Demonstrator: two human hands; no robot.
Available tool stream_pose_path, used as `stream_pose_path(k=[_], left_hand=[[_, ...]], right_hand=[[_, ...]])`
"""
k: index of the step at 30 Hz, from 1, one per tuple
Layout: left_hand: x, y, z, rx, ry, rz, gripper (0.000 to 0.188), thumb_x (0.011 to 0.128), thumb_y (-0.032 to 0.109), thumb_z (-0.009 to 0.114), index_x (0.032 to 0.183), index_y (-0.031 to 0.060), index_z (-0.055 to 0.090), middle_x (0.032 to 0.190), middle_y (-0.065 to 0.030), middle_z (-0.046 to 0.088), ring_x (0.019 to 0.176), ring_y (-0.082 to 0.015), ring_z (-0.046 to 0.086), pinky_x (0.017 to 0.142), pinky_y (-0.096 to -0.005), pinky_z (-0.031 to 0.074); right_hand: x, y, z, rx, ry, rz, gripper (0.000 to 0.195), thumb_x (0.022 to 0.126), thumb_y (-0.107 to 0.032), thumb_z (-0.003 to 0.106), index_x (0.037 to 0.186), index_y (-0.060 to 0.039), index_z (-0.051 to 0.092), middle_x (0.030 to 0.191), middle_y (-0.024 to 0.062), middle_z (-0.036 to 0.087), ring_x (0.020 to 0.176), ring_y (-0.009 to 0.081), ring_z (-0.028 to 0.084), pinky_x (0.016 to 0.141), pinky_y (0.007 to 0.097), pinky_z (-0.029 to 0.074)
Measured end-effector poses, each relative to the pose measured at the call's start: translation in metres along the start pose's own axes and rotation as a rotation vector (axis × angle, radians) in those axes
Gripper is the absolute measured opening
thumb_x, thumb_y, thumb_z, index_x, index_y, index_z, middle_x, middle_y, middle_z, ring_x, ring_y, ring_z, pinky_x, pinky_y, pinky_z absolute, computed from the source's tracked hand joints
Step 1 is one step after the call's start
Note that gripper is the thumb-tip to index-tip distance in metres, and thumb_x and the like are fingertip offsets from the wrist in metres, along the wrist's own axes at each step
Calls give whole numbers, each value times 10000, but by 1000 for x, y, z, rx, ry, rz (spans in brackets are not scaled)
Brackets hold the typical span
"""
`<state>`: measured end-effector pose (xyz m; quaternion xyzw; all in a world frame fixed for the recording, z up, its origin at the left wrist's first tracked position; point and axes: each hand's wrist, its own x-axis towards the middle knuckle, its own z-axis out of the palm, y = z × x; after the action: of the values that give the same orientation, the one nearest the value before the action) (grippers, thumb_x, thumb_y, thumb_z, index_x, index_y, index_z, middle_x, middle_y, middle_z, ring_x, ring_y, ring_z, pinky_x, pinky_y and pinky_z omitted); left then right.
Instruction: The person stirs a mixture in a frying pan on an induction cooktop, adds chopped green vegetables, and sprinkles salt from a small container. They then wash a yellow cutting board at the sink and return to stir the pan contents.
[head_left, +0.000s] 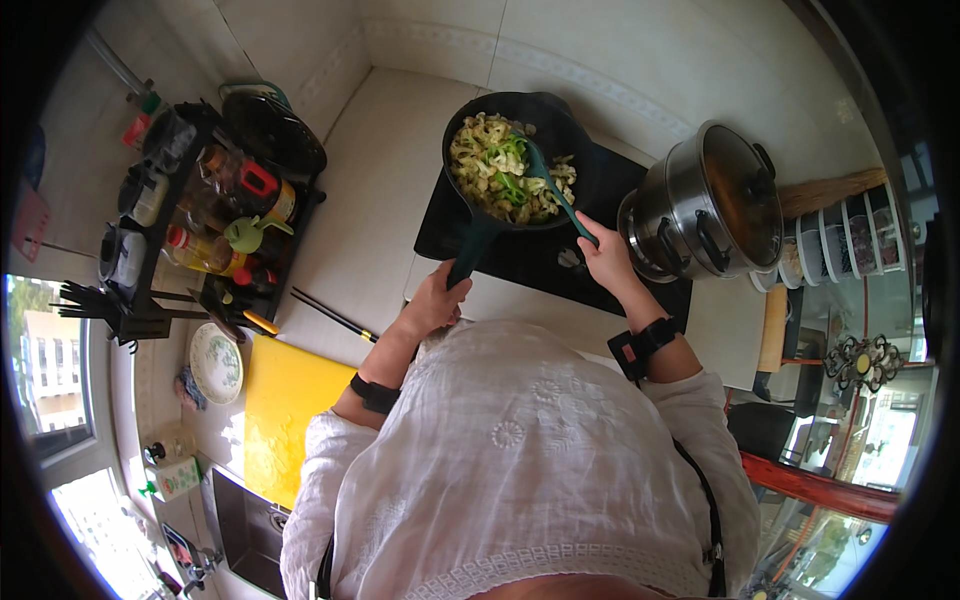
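Observation:
My left hand is closed around the dark green handle of a deep frying pan. The pan is over a black cooktop. In it lie cauliflower florets with strips of green pepper, heaped mostly toward the left side. My right hand grips a dark green spatula, whose head is down among the vegetables and partly covered by them.
A stacked steel steamer pot with a glass lid stands right of the pan. On the left are a black condiment rack with bottles, black chopsticks, a yellow cutting board, a patterned plate and a sink.

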<state>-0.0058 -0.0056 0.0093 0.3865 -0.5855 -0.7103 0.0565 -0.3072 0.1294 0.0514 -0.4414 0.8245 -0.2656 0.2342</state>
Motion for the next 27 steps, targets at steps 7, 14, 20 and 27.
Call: stream_pose_path(k=[7, 14, 20, 27], left_hand=[[0, 1, 3, -58, -8, 1, 498, 976, 228, 628, 1401, 36, 456, 765, -39, 545, 501, -107, 528, 446, -271, 456], [-1, 0, 2, -32, 3, -8, 518, 977, 237, 629, 1423, 42, 450, 769, -35, 540, 513, -116, 527, 457, -289, 461], [-2, 2, 3, -25, 18, -11, 508, 977, 241, 629, 1419, 49, 465, 771, -36, 543, 534, -119, 535, 469, -289, 463], [-1, 0, 1, 2, 11, -9, 508, 977, 253, 626, 1419, 58, 471, 777, -43, 567, 547, -126, 556, 481, -286, 484]], right_hand=[[-53, -17, -29, -433, 176, -339, 538, 902, -44, 639, 1420, -167, 562, 927, 162, 706, 721, 333, 665, 658, 410, 540], [-54, -48, -28, -16, -12, -252, 503, 904, -43, 632, 1387, -181, 604, 928, 180, 702, 752, 346, 677, 681, 404, 532], [-12, -31, 14, -622, 104, -310, 554, 895, -37, 606, 1415, -228, 591, 765, 144, 640, 665, 340, 649, 593, 446, 526], [-10, -16, -15, -557, 208, -218, 530, 917, -84, 610, 1420, -248, 579, 836, 158, 663, 710, 375, 649, 642, 482, 528]])
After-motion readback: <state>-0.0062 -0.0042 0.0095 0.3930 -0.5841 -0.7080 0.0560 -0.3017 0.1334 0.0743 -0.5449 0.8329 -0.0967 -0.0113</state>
